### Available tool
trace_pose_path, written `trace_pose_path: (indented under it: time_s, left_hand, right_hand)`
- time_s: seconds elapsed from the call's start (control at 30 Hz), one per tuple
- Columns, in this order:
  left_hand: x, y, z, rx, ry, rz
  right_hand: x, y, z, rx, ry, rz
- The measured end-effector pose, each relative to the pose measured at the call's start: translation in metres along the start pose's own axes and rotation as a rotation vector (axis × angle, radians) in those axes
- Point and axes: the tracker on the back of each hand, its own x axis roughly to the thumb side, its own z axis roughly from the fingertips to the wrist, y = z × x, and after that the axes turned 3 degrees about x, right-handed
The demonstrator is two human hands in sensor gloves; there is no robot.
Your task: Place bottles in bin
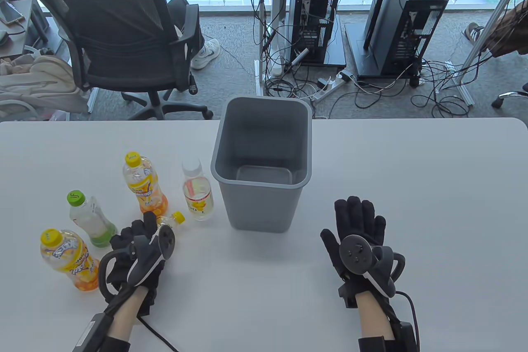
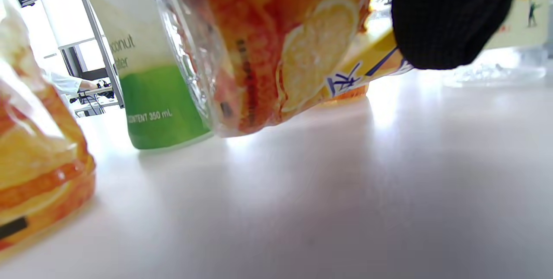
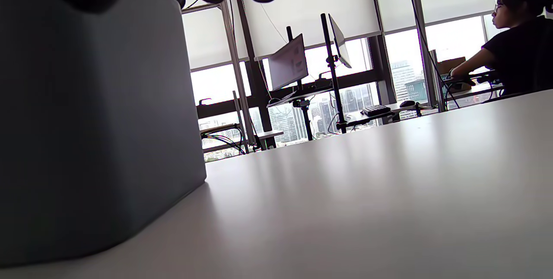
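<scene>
A grey bin (image 1: 264,187) stands open at the table's middle. Left of it stand an orange juice bottle with a yellow cap (image 1: 144,185), a clear white-capped bottle (image 1: 198,195), a green-capped bottle (image 1: 91,222) and another orange juice bottle (image 1: 69,258). My left hand (image 1: 142,232) grips a third orange bottle, only its yellow cap (image 1: 178,216) showing past the fingers. In the left wrist view this bottle (image 2: 276,45) is tilted, a fingertip (image 2: 445,20) on its side. My right hand (image 1: 359,220) rests flat and empty on the table, right of the bin.
The bin wall (image 3: 86,119) is close to my right hand's left. The green bottle (image 2: 160,110) and the near orange bottle (image 2: 34,175) stand close beside the held one. An office chair (image 1: 123,38), computers and cables lie beyond the table's far edge.
</scene>
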Motion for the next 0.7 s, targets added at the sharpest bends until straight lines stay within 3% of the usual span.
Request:
trace_pose_path:
  time_s: [0.3, 0.47, 0.7]
  left_hand:
    - [-0.005, 0.115, 0.009, 0.226, -0.047, 0.109]
    - [0.027, 0.176, 0.001, 0.329, -0.112, 0.091]
    - [0.09, 0.223, -0.014, 0.405, -0.21, 0.018]
  right_hand:
    - [-0.001, -0.001, 0.0, 0.0, 0.013, -0.01]
    - [-0.002, -0.002, 0.0, -0.007, 0.013, -0.02]
    - [-0.004, -0.002, 0.0, -0.002, 0.019, -0.041]
